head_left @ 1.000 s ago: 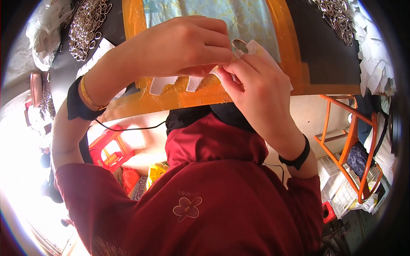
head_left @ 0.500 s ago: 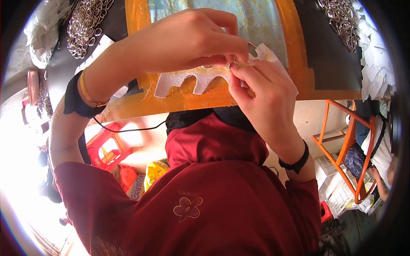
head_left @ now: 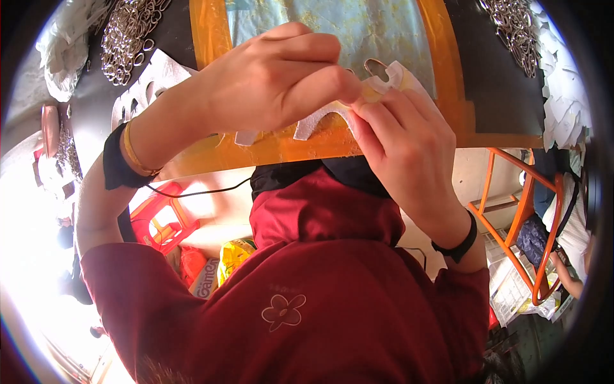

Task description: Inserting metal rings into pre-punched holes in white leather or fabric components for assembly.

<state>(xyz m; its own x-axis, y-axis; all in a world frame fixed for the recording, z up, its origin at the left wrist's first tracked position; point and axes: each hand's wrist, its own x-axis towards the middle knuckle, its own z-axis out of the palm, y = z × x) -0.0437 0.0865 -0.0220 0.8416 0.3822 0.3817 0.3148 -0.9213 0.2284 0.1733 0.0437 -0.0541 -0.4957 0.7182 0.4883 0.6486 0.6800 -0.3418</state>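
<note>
My left hand (head_left: 275, 80) and my right hand (head_left: 400, 137) meet above the orange-edged work board (head_left: 211, 32), both pinching a white flat cut-out piece (head_left: 320, 118) with tab-like lobes. A small metal ring or clip (head_left: 377, 66) shows at the top of the piece, just above my right fingers. My left hand grips the piece from above with thumb and forefinger; my right hand holds its right end. A gold bangle and black cuff sit on my left wrist, a black band on my right.
Piles of metal rings (head_left: 128, 35) lie at the table's upper left, more rings (head_left: 511, 29) at upper right. White cut-outs (head_left: 150, 80) lie on the dark table. An orange metal stool (head_left: 524, 211) stands right, a red plastic stool (head_left: 163, 221) left.
Both hands have lifted the white piece slightly up and to the right, and the metal ring now shows at its top edge.
</note>
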